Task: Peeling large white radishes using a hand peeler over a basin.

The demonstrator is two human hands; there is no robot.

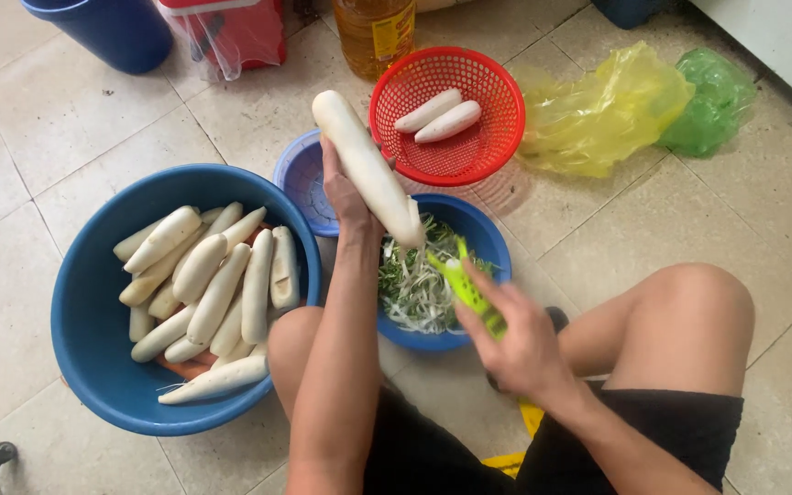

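My left hand point(346, 197) grips a long white radish point(364, 165), held slanted over a small blue bowl point(488, 240) that holds shredded peelings and green scraps point(414, 289). My right hand point(515, 344) holds a yellow-green peeler point(465, 282) against the radish's lower end. A large blue basin point(93, 302) at my left contains several peeled white radishes point(208, 284). A red mesh basket point(446, 115) beyond the bowl holds two white radishes point(437, 115).
A small lilac bowl point(300, 179) sits between basin and basket. Yellow point(598, 115) and green point(712, 101) plastic bags lie at right. An oil bottle point(373, 32), a red container point(226, 32) and a blue bucket point(116, 27) stand at the back. My bare knees flank the bowl.
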